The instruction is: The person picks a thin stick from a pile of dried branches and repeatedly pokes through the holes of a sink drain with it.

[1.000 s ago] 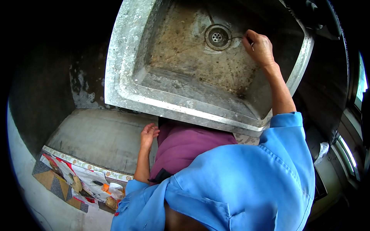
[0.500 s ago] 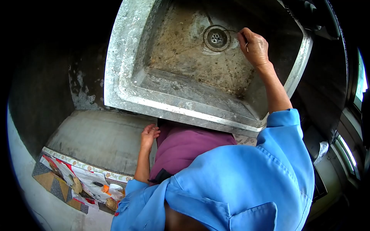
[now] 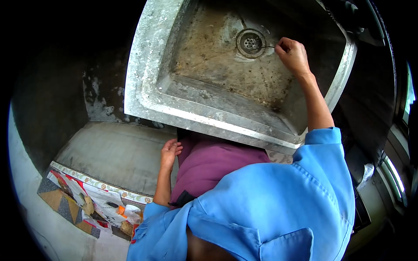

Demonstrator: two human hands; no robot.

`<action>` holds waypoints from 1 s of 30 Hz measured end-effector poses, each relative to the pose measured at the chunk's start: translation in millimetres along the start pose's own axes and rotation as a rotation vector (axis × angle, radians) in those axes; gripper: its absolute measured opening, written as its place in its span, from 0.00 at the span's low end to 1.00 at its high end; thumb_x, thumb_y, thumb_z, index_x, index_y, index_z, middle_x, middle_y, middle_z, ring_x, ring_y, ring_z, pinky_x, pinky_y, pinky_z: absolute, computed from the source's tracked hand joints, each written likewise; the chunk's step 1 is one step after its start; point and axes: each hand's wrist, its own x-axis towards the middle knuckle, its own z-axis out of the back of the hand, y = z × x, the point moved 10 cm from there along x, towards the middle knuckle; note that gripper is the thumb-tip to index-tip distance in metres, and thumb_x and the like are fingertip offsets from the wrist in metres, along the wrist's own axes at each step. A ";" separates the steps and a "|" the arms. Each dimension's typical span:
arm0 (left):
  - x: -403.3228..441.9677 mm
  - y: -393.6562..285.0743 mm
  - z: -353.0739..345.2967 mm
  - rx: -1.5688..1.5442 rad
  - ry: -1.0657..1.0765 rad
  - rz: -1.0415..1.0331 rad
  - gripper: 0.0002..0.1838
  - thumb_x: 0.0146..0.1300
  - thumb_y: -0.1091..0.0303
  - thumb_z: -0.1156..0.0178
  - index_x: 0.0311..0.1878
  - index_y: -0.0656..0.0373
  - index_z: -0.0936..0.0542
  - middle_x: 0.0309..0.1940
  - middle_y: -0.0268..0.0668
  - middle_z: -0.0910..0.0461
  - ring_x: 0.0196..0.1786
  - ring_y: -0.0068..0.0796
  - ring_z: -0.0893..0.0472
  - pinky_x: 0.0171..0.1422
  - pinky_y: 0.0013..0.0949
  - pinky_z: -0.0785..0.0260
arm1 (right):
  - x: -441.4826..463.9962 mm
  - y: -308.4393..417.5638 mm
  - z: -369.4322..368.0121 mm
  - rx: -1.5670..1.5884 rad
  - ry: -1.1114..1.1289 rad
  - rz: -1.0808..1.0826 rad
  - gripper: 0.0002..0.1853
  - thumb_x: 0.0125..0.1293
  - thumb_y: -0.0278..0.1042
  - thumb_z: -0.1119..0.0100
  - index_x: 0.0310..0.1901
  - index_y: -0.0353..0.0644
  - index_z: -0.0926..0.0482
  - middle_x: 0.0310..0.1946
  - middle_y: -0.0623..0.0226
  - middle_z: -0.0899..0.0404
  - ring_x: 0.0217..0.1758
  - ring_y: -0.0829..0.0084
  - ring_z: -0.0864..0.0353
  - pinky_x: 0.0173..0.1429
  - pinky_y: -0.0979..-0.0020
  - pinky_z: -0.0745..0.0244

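Observation:
My right hand (image 3: 292, 55) is inside the grey stone sink (image 3: 146, 65), just right of its drain (image 3: 251, 42). Its thumb and fingers pinch a thin dark wire (image 3: 269, 47), whose bent end reaches over the drain's strainer. Whether the tip goes down into a hole is too small to tell. My left hand (image 3: 171, 153) hangs low beside the purple clothing, below the sink's front edge. Its fingers are loosely bent and a little apart, with nothing visible in them.
A rounded grey surface (image 3: 113, 152) with a flowered border lies left of my left hand. Beyond it are papers (image 3: 102, 202), an orange-and-white item (image 3: 124, 211) and other small things. Dark stains and debris mark the sink floor. A window (image 3: 394, 174) is at the right.
My right hand has shifted slightly towards me and right of the drain, still pinching the wire. The wire now slants differently over the strainer. My left hand stays about where it was.

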 end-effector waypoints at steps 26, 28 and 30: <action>46.4 10.5 131.1 -0.121 0.036 -0.030 0.13 0.59 0.70 0.56 0.47 0.62 0.32 0.36 0.40 0.26 0.34 0.24 0.25 0.38 0.23 0.33 | -2.6 -30.2 -62.9 0.399 -0.016 -0.622 0.08 0.48 0.33 0.46 0.19 0.37 0.26 0.10 0.69 0.31 0.13 0.79 0.33 0.18 0.77 0.40; 51.5 19.9 138.7 -0.137 0.033 -0.018 0.13 0.59 0.71 0.57 0.46 0.62 0.32 0.36 0.39 0.26 0.34 0.23 0.25 0.38 0.23 0.33 | 3.7 -28.0 -59.0 0.449 -0.100 -0.589 0.09 0.48 0.34 0.46 0.19 0.37 0.25 0.10 0.68 0.30 0.14 0.78 0.32 0.20 0.76 0.38; 54.0 20.6 142.4 -0.145 0.020 -0.004 0.13 0.59 0.71 0.57 0.46 0.61 0.32 0.36 0.39 0.26 0.33 0.23 0.25 0.37 0.23 0.33 | 15.7 24.6 -38.7 -0.079 0.000 -0.350 0.09 0.47 0.35 0.47 0.21 0.38 0.25 0.12 0.65 0.28 0.16 0.76 0.30 0.24 0.74 0.35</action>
